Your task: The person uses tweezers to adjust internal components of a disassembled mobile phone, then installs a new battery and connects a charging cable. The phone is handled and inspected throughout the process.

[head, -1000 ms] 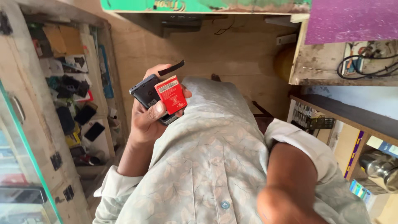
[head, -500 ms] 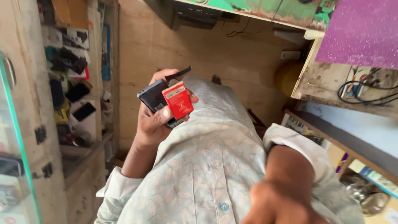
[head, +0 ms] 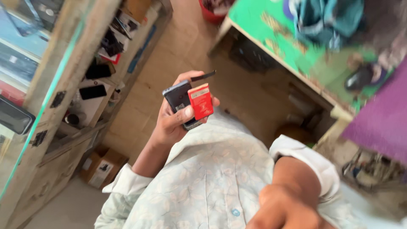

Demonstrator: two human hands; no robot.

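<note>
Across the lower half, a pale floral buttoned shirt, seen from above. At left, a tall wooden cabinet with a glass front, its shelves stocked with dark phones and small parts. At upper right, a green-topped wooden table strewn with cloth, and beside it a purple sheet. On the floor below the cabinet, a small cardboard box.

Raised in front of the chest, the left hand, closed around a dark grey slab phone. Pressed against the phone's back under the fingertips, a flat red rectangular battery. Poking out above both, a thin dark strip. Merely held up for now, nothing being fitted or pried.

At the bottom edge, the right hand, blurred and seemingly curled; impossible to tell whether anything lies inside.

Compared with a second ago: same grip on phone and battery, same bent right arm, but the view swung so that much more of the green table shows.
</note>
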